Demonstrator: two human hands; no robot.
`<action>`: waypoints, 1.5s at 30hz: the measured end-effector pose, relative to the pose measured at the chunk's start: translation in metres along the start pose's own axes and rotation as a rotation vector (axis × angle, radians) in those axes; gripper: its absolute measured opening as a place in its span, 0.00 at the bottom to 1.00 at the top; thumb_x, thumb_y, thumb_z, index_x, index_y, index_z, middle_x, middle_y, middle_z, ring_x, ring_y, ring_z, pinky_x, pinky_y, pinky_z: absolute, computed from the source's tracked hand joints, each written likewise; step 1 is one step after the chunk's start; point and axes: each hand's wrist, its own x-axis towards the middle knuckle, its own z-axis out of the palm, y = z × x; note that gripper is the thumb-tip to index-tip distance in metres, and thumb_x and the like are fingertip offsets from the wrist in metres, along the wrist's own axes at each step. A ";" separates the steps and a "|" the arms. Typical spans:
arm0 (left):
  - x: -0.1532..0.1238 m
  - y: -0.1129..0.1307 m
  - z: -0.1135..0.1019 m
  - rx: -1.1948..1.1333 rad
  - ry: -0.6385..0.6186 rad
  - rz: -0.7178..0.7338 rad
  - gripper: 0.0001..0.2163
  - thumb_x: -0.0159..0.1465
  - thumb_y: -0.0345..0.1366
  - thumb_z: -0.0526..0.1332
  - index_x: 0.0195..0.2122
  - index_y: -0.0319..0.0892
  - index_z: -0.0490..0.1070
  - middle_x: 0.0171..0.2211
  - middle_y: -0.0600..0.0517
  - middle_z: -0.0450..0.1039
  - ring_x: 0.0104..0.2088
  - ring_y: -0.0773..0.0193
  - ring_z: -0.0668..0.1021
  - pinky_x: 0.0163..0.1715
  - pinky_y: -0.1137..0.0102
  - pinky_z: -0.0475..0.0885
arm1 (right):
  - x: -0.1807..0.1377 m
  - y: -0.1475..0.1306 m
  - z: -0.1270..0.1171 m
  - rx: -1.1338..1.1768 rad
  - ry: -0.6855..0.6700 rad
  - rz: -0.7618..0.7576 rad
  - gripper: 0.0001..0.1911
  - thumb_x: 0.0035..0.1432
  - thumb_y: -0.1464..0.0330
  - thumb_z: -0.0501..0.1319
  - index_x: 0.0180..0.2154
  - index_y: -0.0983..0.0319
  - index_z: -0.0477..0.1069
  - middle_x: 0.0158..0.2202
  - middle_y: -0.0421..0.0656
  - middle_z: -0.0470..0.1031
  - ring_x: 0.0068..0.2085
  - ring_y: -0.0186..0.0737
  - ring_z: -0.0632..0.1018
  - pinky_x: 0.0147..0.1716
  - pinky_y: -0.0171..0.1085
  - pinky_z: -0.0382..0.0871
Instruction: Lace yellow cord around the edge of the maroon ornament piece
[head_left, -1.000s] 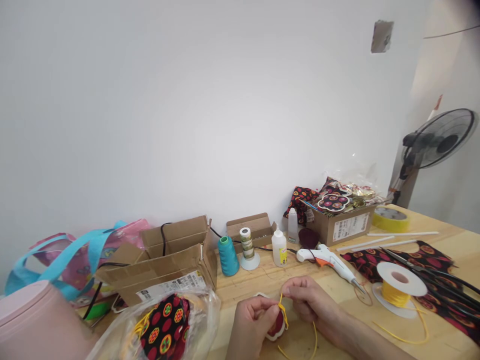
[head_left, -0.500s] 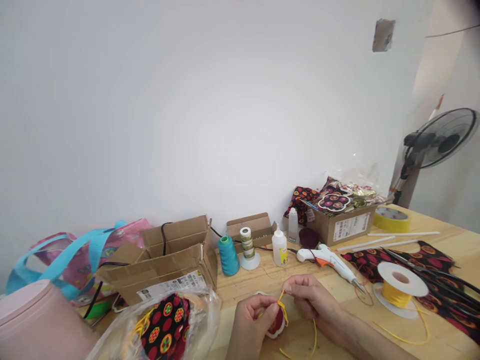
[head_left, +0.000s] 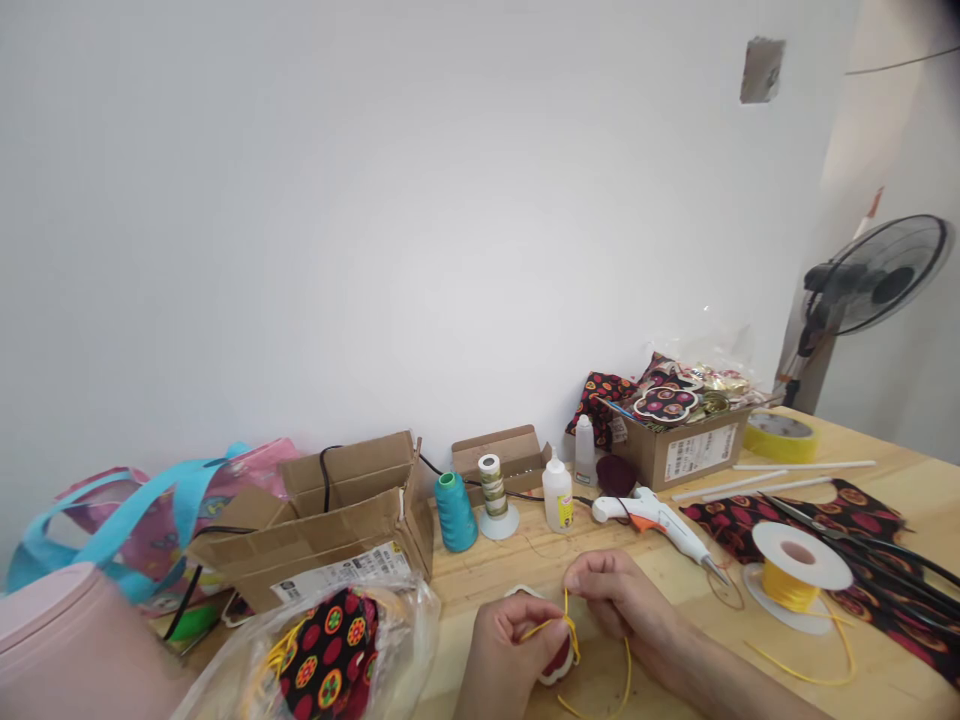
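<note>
Pinching the yellow cord [head_left: 570,628] in a tight grip, the right hand [head_left: 626,600] sits beside the left hand [head_left: 504,640] — its grip clasps a red-and-white ornament [head_left: 556,664] at the counter [head_left: 480,575].

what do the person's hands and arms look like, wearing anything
Both are bare: the left hand and right hand wear no gloves, and no ring, watch or bracelet shows. The right forearm is uncovered to the frame edge, with no sleeve in view. The left is cut off at the wrist, so its arm cannot be seen.
</note>
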 end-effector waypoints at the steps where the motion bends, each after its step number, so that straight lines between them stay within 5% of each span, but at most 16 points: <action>1: 0.000 0.000 0.000 0.008 0.002 0.003 0.11 0.41 0.38 0.65 0.21 0.34 0.73 0.12 0.55 0.68 0.14 0.73 0.66 0.14 0.79 0.59 | 0.000 0.000 0.000 -0.006 0.019 -0.003 0.05 0.40 0.71 0.58 0.17 0.66 0.65 0.05 0.28 0.49 0.10 0.22 0.45 0.11 0.30 0.32; 14: 0.001 0.004 -0.002 -0.015 0.021 -0.055 0.15 0.38 0.41 0.66 0.24 0.34 0.74 0.17 0.53 0.71 0.18 0.70 0.69 0.19 0.76 0.62 | 0.000 -0.005 -0.002 -0.047 -0.008 -0.013 0.08 0.40 0.67 0.59 0.18 0.65 0.65 0.05 0.28 0.49 0.10 0.22 0.46 0.11 0.31 0.32; 27: 0.000 0.001 -0.001 0.004 -0.002 -0.096 0.14 0.38 0.42 0.65 0.19 0.34 0.71 0.12 0.56 0.65 0.14 0.73 0.64 0.15 0.77 0.57 | 0.002 -0.002 0.000 -0.130 -0.023 -0.020 0.09 0.41 0.66 0.58 0.17 0.65 0.65 0.06 0.28 0.50 0.09 0.22 0.46 0.10 0.30 0.32; 45: 0.000 -0.004 -0.001 -0.020 -0.024 -0.053 0.14 0.41 0.42 0.65 0.22 0.34 0.72 0.13 0.55 0.67 0.15 0.73 0.66 0.17 0.77 0.59 | 0.001 -0.002 -0.002 0.011 -0.055 0.062 0.09 0.44 0.68 0.56 0.17 0.64 0.63 0.07 0.27 0.46 0.10 0.22 0.44 0.09 0.29 0.32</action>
